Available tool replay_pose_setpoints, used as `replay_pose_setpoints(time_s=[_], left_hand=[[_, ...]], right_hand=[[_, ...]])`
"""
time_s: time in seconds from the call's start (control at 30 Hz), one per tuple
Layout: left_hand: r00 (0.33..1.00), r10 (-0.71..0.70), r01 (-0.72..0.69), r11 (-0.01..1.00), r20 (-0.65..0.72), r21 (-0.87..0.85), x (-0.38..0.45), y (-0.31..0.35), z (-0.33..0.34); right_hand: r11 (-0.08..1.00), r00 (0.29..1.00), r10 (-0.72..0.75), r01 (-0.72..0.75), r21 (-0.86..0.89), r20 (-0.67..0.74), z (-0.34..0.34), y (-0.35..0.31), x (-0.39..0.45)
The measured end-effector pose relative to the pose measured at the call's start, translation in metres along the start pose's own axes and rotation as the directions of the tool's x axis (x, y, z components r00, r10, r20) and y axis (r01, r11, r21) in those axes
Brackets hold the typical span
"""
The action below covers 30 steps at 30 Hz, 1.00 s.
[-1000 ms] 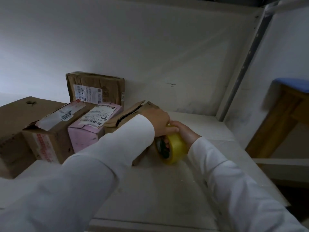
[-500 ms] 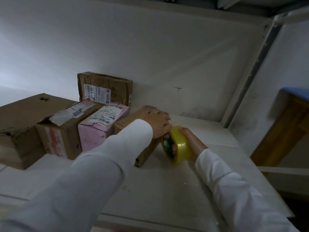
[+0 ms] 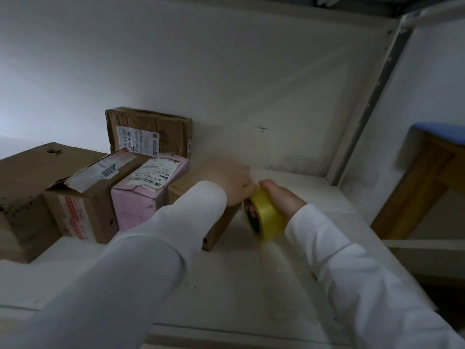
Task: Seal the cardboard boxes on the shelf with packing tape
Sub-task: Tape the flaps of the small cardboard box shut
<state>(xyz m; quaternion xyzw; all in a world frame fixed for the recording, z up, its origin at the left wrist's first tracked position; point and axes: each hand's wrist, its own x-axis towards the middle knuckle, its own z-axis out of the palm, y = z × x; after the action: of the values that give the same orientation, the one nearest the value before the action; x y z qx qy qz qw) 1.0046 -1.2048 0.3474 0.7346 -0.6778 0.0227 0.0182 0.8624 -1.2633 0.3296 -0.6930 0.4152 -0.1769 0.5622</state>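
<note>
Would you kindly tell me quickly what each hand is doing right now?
Left hand: on the small cardboard box; motion blur hides its grip.
Right hand: holding the yellow packing tape roll.

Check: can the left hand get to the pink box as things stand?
Probably yes. The left hand rests on the brown box right beside the pink box, whose top and front are uncovered. The right hand grips the tape roll, away from that path.

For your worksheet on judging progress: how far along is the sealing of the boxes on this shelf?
Done: no finished seal shows. In hand: the left hand presses on the rightmost box, while the right hand grips the tape roll beside it. Left: the torn box, the pink box and the others show no fresh tape.
</note>
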Motion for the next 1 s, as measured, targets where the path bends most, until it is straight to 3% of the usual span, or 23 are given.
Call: replay_pose_setpoints(time_s=[0.1,0.3,0.47,0.6,0.7,0.8,0.9,1.0], left_hand=[[1.000,-0.016,0.016,0.995,0.003,-0.099,-0.004,-0.001,-0.003],[0.999,-0.043,0.044,0.959,0.007,-0.279,-0.005,-0.001,-0.003],[1.000,0.000,-0.003,0.987,-0.022,-0.163,-0.006,0.002,-0.003],[0.991,0.060,-0.084,0.973,-0.116,-0.216,-0.007,0.001,-0.002],[0.997,0.032,-0.047,0.967,-0.064,-0.251,-0.010,0.001,-0.005],[0.999,-0.012,-0.003,0.963,-0.051,-0.271,-0.009,0.000,-0.006],[0.997,-0.037,0.018,0.966,-0.067,-0.256,-0.005,-0.003,-0.002],[0.997,-0.016,0.002,0.981,-0.071,-0.193,-0.004,-0.001,-0.001]], right_hand=[[0.995,0.985,-0.060,0.047,-0.085,-0.165,0.000,-0.002,0.013],[0.986,0.999,-0.035,0.030,0.164,0.024,-0.016,-0.006,0.006],[1.000,0.998,-0.027,0.027,0.006,-0.053,-0.010,-0.007,0.016],[0.997,0.980,-0.014,-0.001,-0.075,-0.199,-0.010,0.005,0.022],[0.989,0.986,-0.055,0.076,0.128,-0.156,-0.016,0.009,0.018],[0.938,0.997,-0.074,0.067,0.341,0.007,-0.026,0.004,0.011],[0.983,0.986,-0.026,-0.004,0.181,0.167,-0.035,-0.005,0.011],[0.994,0.981,0.041,-0.020,-0.108,0.188,-0.035,-0.014,0.009]])
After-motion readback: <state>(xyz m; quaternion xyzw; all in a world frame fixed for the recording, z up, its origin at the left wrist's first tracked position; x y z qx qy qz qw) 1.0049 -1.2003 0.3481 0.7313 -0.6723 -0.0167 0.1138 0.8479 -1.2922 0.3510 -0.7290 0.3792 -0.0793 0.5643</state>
